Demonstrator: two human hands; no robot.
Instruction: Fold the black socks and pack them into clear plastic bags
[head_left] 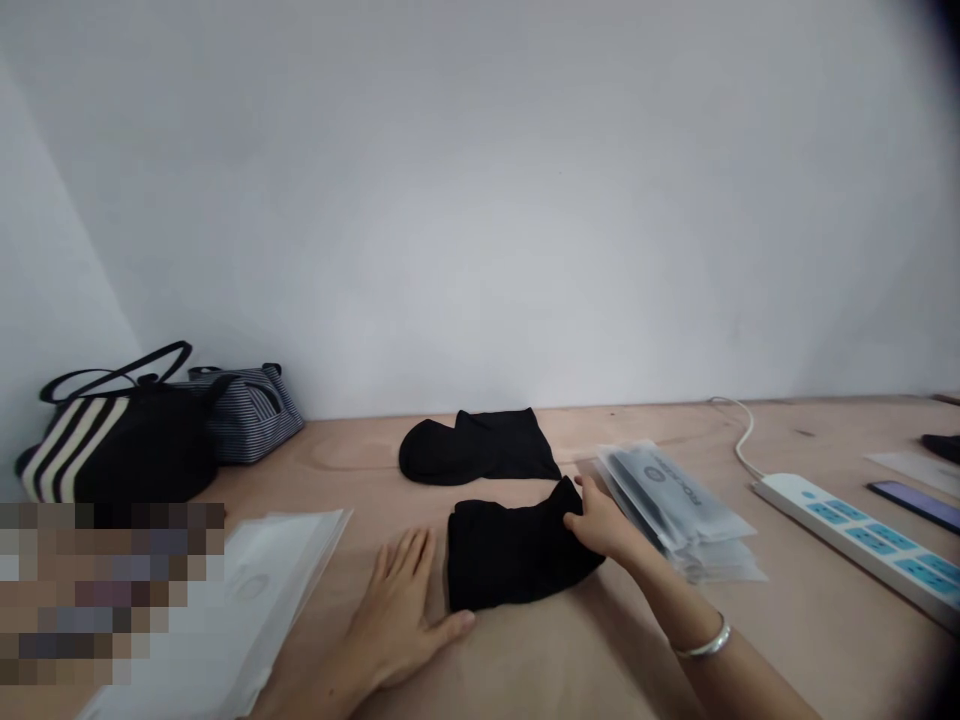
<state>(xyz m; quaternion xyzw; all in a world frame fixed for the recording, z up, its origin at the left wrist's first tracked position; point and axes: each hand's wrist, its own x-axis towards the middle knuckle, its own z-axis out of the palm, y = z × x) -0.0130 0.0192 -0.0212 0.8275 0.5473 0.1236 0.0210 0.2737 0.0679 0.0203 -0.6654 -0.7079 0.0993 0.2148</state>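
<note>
A folded black sock [514, 548] lies on the wooden table [570, 650] in front of me. My right hand [604, 527], with a silver bracelet on its wrist, pinches the sock's right end with closed fingers. My left hand [397, 612] lies flat on the table just left of the sock, fingers stretched out and the thumb close to the sock's lower left corner. A second black sock [475, 447] lies flat a little farther back, untouched.
A stack of clear packets [679, 510] sits right of the socks, and a pile of clear bags [247, 600] lies at the left. Two striped bags [142, 425] stand at the back left. A white power strip [862, 535] and a phone [915, 503] are at the right.
</note>
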